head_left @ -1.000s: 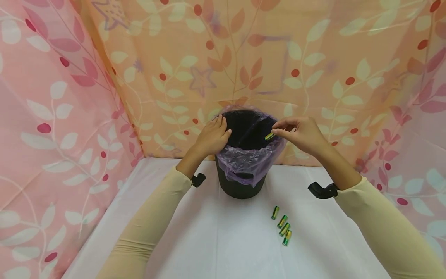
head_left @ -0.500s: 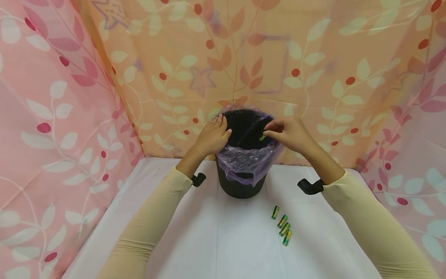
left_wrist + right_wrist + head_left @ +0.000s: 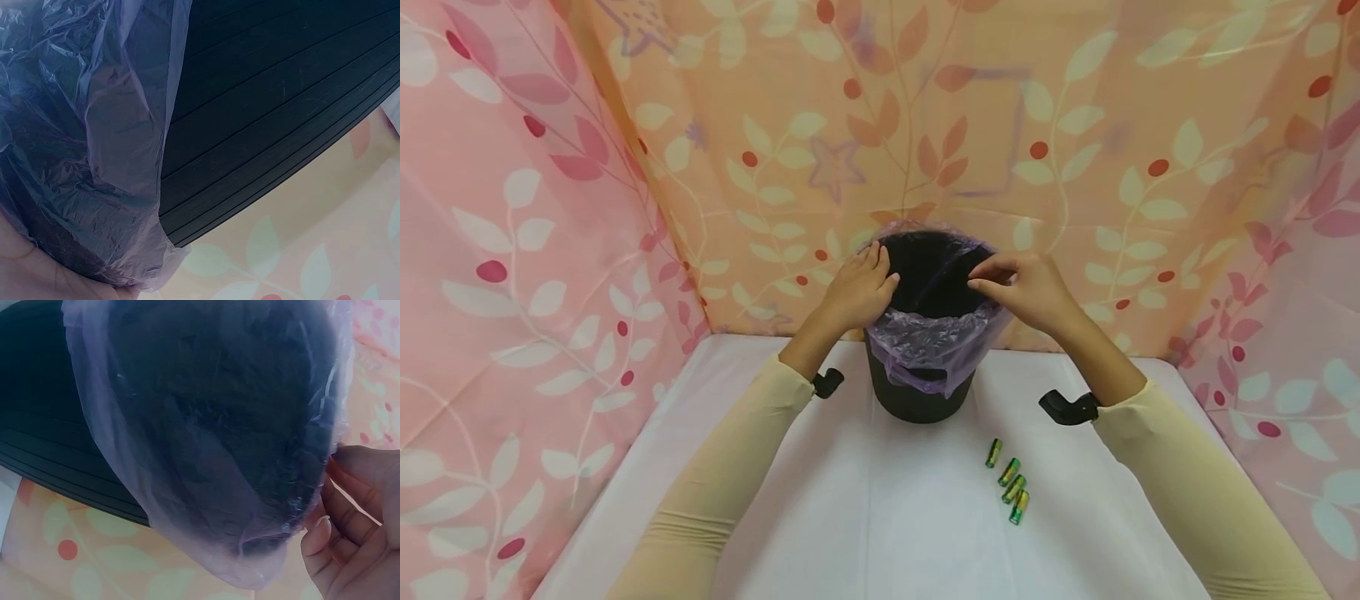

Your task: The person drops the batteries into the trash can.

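A black ribbed bin (image 3: 917, 396) lined with a purple plastic bag (image 3: 925, 337) stands at the back of the white table (image 3: 850, 517). My left hand (image 3: 880, 267) grips the bin's left rim, fingers outside and thumb over the edge; its palm (image 3: 37, 275) presses the bag (image 3: 94, 156) against the bin (image 3: 269, 112). My right hand (image 3: 977, 279) hovers over the right rim with thumb and forefinger slightly apart and nothing between them. In the right wrist view the loosely curled fingers (image 3: 350, 531) lie beside the bag's edge (image 3: 219, 425). Several green batteries (image 3: 1009, 482) lie in a row in front of the bin.
Floral pink and orange curtains (image 3: 550, 208) close in the table on the left, back and right. Black wrist camera mounts (image 3: 1063, 407) sit on both cream sleeves. Bare white tabletop stretches in front of and to the left of the bin.
My right hand moved left over the bin's opening with a green battery pinched in it. The battery is no longer in the fingers or in sight. The left hand stayed put.
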Demonstrator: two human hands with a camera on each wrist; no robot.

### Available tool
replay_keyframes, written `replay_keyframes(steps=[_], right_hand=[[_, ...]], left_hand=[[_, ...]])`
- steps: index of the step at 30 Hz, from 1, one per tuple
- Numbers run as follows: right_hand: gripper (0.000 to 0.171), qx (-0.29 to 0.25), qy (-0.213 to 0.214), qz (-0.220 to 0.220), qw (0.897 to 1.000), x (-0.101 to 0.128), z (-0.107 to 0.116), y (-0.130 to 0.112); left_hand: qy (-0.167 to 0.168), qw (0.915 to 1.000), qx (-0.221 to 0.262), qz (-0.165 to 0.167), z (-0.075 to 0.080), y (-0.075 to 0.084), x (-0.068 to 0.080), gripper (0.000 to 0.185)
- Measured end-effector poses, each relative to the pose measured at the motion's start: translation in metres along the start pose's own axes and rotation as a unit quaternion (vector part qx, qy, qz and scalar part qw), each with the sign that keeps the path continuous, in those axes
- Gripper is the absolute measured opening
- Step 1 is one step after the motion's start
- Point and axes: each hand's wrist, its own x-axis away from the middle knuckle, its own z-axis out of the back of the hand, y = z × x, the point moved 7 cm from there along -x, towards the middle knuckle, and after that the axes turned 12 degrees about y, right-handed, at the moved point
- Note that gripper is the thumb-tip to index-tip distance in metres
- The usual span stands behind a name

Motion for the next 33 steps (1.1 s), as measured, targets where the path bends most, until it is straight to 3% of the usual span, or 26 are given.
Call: replay_keyframes(steps=[5,15,21,33], right_hand=[[0.011,-0.007,0.015,0.003,1.000,0.012,0.010,-0.004],[0.010,-0.032,0.045,0.073,0.996,0.046,0.026,-0.011],[0.012,-0.013,0.056,0.096,0.994,0.071,0.030,-0.013],[0.016,-0.015,0.030,0.078,0.996,0.111,0.023,0.000]], left_hand=[[-0.002,1.0000,-0.003,0.000,0.000,0.000,0.000,0.065],[0.002,1.0000,0.003,0.000,0.003,0.001,0.001,0.065],[-0.004,1.0000,0.003,0.004,0.001,0.000,0.000,0.066],[-0.001,1.0000,0.002,-0.001,0.003,0.003,0.002,0.065]])
